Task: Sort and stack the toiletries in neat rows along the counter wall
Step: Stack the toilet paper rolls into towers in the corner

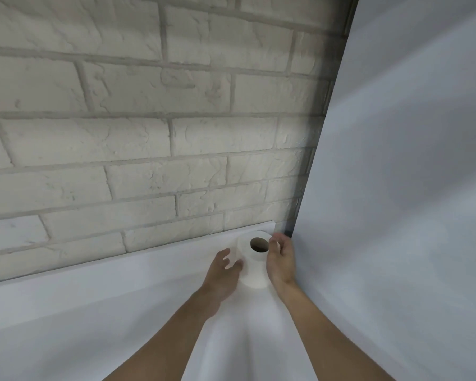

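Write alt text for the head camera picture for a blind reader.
A right hand grips and a left hand touches an upright toilet paper roll on a white counter, cornered between a brick wall and a white panel.

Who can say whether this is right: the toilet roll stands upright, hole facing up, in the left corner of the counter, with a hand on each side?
Wrong corner. The head view shows the toilet roll in the right corner of the counter, beside the white side panel. It does stand upright, hole facing up, between the left hand and right hand.
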